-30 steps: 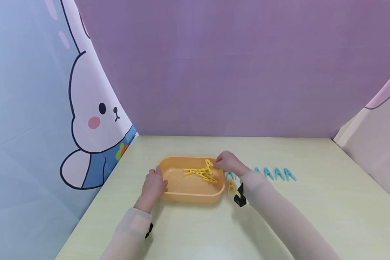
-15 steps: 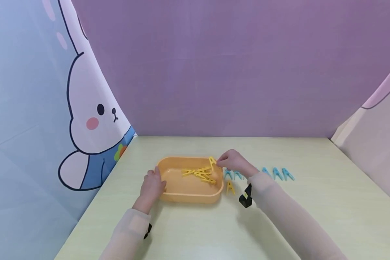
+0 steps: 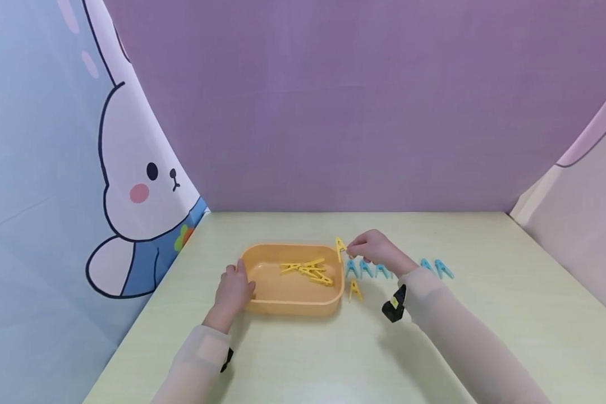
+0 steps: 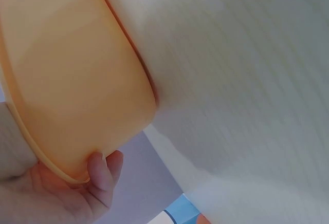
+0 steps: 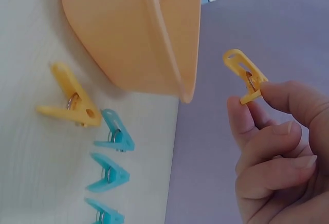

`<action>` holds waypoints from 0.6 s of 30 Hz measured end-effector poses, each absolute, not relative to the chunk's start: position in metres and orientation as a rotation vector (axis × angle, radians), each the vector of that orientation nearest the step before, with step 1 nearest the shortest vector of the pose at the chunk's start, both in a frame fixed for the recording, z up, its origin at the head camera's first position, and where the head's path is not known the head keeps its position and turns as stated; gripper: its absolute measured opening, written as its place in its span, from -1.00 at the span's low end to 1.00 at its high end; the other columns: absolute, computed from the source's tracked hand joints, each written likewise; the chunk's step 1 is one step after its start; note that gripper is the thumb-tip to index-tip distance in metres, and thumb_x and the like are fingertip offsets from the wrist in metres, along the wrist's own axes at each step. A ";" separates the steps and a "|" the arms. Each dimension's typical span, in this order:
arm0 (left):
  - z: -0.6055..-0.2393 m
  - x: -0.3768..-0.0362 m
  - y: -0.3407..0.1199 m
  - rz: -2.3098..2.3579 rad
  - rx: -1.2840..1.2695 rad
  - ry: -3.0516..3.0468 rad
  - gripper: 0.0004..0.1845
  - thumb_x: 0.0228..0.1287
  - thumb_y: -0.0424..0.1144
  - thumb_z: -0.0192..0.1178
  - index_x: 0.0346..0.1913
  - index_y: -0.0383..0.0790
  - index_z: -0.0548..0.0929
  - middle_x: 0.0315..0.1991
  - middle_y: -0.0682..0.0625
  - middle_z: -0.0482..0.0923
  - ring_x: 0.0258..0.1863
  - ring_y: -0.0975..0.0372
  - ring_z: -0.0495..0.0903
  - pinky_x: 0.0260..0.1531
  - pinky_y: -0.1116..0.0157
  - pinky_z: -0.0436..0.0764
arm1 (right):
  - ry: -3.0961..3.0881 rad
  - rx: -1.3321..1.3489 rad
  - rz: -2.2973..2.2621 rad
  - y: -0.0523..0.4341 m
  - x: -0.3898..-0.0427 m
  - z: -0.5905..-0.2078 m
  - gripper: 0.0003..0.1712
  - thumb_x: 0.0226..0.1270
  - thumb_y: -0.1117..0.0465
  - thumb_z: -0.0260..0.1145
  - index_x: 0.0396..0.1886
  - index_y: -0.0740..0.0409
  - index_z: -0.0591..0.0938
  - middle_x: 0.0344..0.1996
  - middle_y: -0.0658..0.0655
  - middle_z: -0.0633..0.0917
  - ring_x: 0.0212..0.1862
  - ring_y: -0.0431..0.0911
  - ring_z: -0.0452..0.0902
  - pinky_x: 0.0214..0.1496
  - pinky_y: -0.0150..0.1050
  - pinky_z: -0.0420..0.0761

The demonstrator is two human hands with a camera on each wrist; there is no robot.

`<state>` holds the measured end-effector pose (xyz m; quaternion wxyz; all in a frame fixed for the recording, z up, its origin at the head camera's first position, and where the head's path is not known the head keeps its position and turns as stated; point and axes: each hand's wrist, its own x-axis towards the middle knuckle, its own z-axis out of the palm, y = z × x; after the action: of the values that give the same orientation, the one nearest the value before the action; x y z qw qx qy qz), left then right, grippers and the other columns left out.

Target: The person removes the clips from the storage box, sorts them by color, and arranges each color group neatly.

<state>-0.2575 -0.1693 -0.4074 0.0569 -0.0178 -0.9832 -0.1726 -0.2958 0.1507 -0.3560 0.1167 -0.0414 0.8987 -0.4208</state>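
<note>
My left hand (image 3: 233,289) grips the left end of an orange plastic basin (image 3: 293,307); in the left wrist view its fingers (image 4: 100,175) curl over the rim. Several yellow clothespins (image 3: 310,270) lie in a loose pile inside the basin. My right hand (image 3: 379,249) pinches one yellow clothespin (image 5: 247,77) between thumb and fingertips, raised by the basin's far right corner. Another yellow clothespin (image 3: 355,290) lies on the table just right of the basin. Blue clothespins (image 3: 366,268) stand in a row under and beyond the right hand, part of the row hidden by the wrist.
The pale wood-grain table (image 3: 303,359) meets a purple backdrop (image 3: 363,112) at its far edge. On the left hangs a blue cloth with a cartoon rabbit (image 3: 141,196), and a pale panel (image 3: 586,213) closes the right side.
My right hand has moved right with the pinched yellow clothespin, from over the basin's inside to its right rim. The left hand keeps its grip on the basin, and the view has shifted slightly.
</note>
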 end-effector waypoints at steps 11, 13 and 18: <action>-0.410 -0.258 -0.170 -0.523 -0.061 -2.972 -0.32 0.22 -0.29 0.17 0.27 -0.61 0.14 0.00 -0.50 0.28 -0.10 -0.23 0.40 -0.27 -0.05 0.50 | 2.591 -0.112 -1.297 0.164 -0.293 -0.358 -0.73 0.24 0.14 0.24 -0.17 0.20 0.67 -0.37 0.10 0.64 -0.67 -0.16 0.22 -0.55 -0.32 0.31; -0.409 -0.258 -0.170 -0.526 -0.060 -2.970 -0.31 0.22 -0.29 0.17 0.27 -0.62 0.13 0.00 -0.50 0.27 -0.10 -0.24 0.39 -0.27 -0.05 0.50 | 2.593 -0.104 -1.293 0.166 -0.293 -0.359 -0.72 0.25 0.13 0.24 -0.16 0.20 0.67 -0.34 0.10 0.64 -0.65 -0.16 0.24 -0.54 -0.31 0.33; -0.408 -0.258 -0.170 -0.534 -0.057 -2.978 -0.31 0.23 -0.28 0.16 0.28 -0.62 0.11 0.02 -0.50 0.26 -0.08 -0.23 0.38 -0.25 -0.05 0.49 | 2.576 -0.056 -1.302 0.171 -0.290 -0.361 -0.71 0.25 0.13 0.24 -0.14 0.21 0.66 -0.36 0.09 0.63 -0.64 -0.17 0.24 -0.55 -0.32 0.30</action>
<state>-0.2580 -0.1701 -0.4080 0.0577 -0.0187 -0.9825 -0.1762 -0.2903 0.1712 -0.3614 0.1271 -0.0193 0.8851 -0.4474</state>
